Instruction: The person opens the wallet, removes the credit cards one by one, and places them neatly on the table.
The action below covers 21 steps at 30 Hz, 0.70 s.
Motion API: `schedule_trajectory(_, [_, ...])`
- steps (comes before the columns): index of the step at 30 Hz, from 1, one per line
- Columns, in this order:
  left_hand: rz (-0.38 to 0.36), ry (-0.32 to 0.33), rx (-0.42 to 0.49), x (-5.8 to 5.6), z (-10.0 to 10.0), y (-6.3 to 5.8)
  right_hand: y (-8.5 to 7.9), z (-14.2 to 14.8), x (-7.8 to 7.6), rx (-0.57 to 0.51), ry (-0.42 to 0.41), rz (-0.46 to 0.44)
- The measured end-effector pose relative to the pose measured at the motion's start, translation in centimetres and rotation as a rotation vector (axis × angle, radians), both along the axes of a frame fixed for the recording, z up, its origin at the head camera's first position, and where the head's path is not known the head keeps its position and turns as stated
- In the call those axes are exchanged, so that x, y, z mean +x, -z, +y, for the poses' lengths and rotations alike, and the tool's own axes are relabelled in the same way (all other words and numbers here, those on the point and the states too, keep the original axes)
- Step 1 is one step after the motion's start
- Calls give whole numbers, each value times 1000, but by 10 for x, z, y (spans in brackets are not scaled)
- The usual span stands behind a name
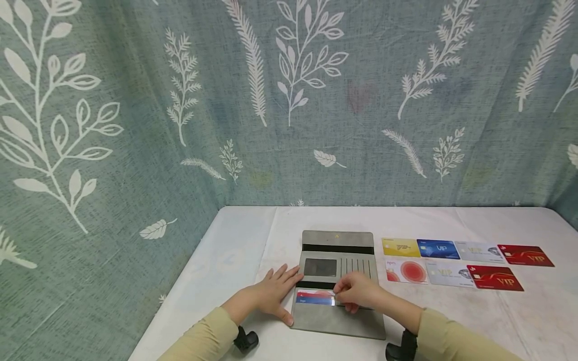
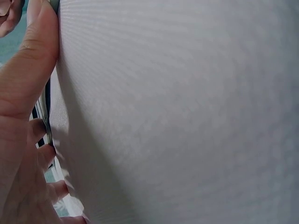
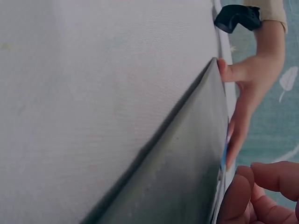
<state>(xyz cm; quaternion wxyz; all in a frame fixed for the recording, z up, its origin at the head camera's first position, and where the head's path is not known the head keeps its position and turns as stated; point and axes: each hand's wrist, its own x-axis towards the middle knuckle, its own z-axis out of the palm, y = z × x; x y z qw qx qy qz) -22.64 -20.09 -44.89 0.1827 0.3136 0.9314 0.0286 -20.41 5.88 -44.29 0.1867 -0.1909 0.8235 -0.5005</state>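
A grey wallet (image 1: 337, 322) lies unfolded on the white table. In its lower left pocket several bank cards (image 1: 311, 300) overlap, showing blue, red and white bands. My left hand (image 1: 276, 291) rests along the wallet's left edge with spread fingers; its thumb (image 2: 39, 51) lies at the lower left corner. Bent over the wallet's right half, my right hand (image 1: 358, 291) pinches with thumb and index finger at the right end of the pocketed cards. Those fingertips (image 3: 243, 175) meet beside the wallet in the right wrist view and cover that card end.
Right of the wallet lie two rows of cards: a yellow card (image 1: 401, 247), a blue VIP card (image 1: 438, 249), silver and red VIP cards (image 1: 526, 255), and a white card with a red circle (image 1: 406, 271). A leaf-patterned curtain (image 1: 289, 150) hangs behind the table (image 1: 244, 240).
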Motion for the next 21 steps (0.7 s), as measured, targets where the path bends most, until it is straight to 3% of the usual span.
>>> schedule_trajectory(10, [-3,-3,-5,2,1,-2,7,-9,0,75,-46,64])
schedule_trajectory(21, [11,4,-9,2,1,-3,9,-17,0,162,8,103])
